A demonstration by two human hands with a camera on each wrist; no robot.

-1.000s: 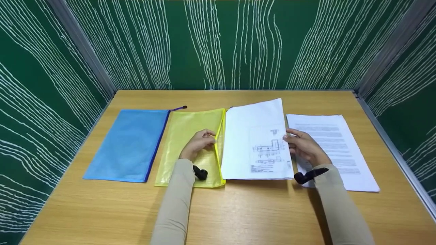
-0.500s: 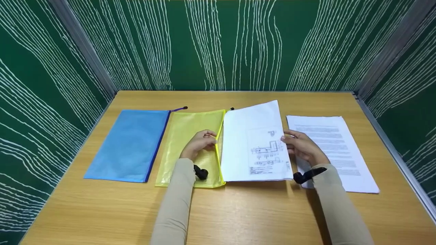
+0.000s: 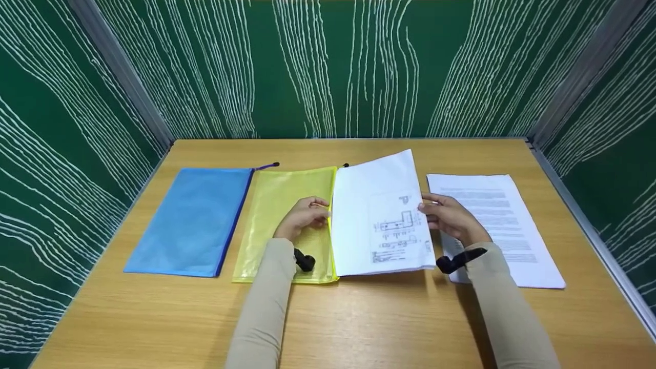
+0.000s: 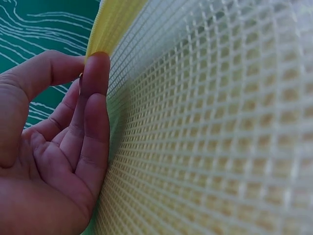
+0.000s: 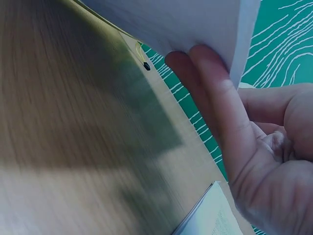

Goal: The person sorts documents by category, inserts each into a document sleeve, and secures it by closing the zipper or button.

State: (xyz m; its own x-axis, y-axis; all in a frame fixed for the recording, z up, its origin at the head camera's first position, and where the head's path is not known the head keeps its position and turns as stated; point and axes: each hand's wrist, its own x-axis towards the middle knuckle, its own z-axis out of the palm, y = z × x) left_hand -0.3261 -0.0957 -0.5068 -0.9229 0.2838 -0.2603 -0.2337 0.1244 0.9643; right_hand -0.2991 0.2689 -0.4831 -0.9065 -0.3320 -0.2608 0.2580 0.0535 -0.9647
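A yellow mesh zip pouch [image 3: 287, 192] lies in the middle of the table, its opening along the right side. My left hand [image 3: 303, 219] pinches the upper edge of that opening between thumb and fingers; the left wrist view shows the yellow zip edge [image 4: 115, 24] in the fingertips. A stack of white paper [image 3: 359, 220] with a printed drawing stands tilted, its left edge at the pouch's opening. My right hand [image 3: 453, 218] grips the stack's right edge, thumb on top, fingers beneath [image 5: 210, 73]. How far the paper reaches inside the pouch is hidden.
To the left lies a blue zip pouch [image 3: 192, 220] with a dark zip pull [image 3: 275, 164]. Another stack of printed paper [image 3: 505, 236] lies to the right, partly under my right forearm. Green walls with white lines [image 3: 379, 66] enclose the wooden table [image 3: 359, 328].
My right hand has moved slightly left with the paper stack, bringing its left edge closer over the pouch's opening. My left hand keeps its pinch on the pouch edge.
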